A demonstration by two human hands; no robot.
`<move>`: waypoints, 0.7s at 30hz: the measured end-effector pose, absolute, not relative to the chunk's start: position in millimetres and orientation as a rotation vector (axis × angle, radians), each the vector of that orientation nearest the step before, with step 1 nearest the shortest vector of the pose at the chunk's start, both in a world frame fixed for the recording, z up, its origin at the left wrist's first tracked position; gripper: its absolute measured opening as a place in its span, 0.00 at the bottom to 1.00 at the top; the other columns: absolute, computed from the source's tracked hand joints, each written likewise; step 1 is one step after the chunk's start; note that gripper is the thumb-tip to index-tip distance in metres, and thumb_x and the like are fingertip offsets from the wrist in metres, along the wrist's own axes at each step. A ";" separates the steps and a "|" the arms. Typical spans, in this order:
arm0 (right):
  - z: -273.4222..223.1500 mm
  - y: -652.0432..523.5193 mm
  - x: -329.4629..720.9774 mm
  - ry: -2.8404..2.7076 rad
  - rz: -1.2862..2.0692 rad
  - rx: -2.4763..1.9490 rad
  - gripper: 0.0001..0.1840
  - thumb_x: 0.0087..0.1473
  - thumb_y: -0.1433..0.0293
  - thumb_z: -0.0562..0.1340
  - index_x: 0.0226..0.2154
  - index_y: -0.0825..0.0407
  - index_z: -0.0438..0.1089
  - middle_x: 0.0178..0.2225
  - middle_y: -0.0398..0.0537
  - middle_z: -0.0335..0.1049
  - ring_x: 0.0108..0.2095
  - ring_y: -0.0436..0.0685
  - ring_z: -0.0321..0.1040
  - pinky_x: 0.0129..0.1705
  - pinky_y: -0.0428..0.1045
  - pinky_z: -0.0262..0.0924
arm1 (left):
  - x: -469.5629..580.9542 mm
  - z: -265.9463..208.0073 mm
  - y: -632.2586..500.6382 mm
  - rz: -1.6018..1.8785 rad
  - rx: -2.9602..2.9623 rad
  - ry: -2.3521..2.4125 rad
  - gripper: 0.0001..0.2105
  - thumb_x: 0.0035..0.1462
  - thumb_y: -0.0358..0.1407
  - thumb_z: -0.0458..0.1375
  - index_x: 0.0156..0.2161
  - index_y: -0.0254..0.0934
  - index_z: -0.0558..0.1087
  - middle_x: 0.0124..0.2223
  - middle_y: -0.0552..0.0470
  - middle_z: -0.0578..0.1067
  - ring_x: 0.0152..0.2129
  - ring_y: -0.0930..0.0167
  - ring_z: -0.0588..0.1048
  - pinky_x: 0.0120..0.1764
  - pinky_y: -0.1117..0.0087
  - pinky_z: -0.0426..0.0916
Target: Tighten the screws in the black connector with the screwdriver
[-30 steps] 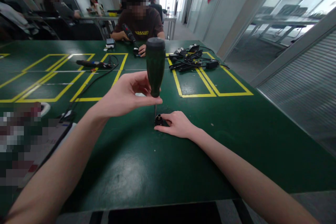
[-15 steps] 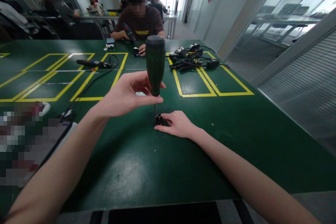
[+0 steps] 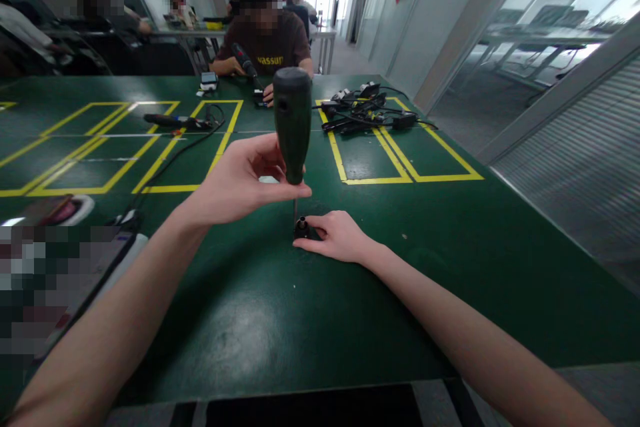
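My left hand (image 3: 250, 177) pinches the lower handle of a dark green screwdriver (image 3: 293, 123), which stands nearly upright with its thin shaft pointing down. The shaft's end is at a small black part (image 3: 301, 229) with a short metal cylinder on top. Whether the tip sits in a screw is too small to make out. My right hand (image 3: 340, 237) rests on the table with thumb and index finger closed on the black part from the right. Some of its fingers are tucked out of sight.
The green table (image 3: 380, 320) carries yellow tape outlines. A pile of black cables (image 3: 365, 113) lies back right; a corded black tool (image 3: 177, 121) lies back left. Across the table, a person (image 3: 265, 40) works with a tool. A blurred-out device (image 3: 65, 280) is at the left edge.
The screwdriver's handle has turned a little, now showing a dark hole near its top, and leans slightly more left. My right hand still holds the black part in place.
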State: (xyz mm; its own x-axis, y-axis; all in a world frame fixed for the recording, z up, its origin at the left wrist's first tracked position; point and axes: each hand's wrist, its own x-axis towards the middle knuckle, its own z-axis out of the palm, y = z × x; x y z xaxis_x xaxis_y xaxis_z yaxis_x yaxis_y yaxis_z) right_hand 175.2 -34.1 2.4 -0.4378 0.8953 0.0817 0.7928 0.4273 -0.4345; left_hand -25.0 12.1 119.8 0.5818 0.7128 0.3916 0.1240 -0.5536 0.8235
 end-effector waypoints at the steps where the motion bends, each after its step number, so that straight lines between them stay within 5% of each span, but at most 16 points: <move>1: 2.3 -34.1 175.2 -2.384 0.480 -1.459 0.24 0.63 0.48 0.66 0.37 0.53 0.78 0.19 0.38 0.59 0.22 0.50 0.56 0.30 0.46 0.40 | -24.8 119.4 12.2 0.952 2.022 0.666 0.18 0.46 0.43 0.74 0.36 0.35 0.75 0.33 0.55 0.77 0.30 0.74 0.77 0.34 0.73 0.75; 21: 0.0 -34.1 175.4 -2.382 0.457 -1.436 0.24 0.63 0.48 0.65 0.37 0.53 0.78 0.18 0.37 0.58 0.21 0.49 0.55 0.30 0.46 0.42 | -23.5 117.0 13.4 0.987 2.031 0.655 0.15 0.47 0.38 0.73 0.36 0.35 0.75 0.35 0.54 0.78 0.31 0.73 0.77 0.36 0.71 0.76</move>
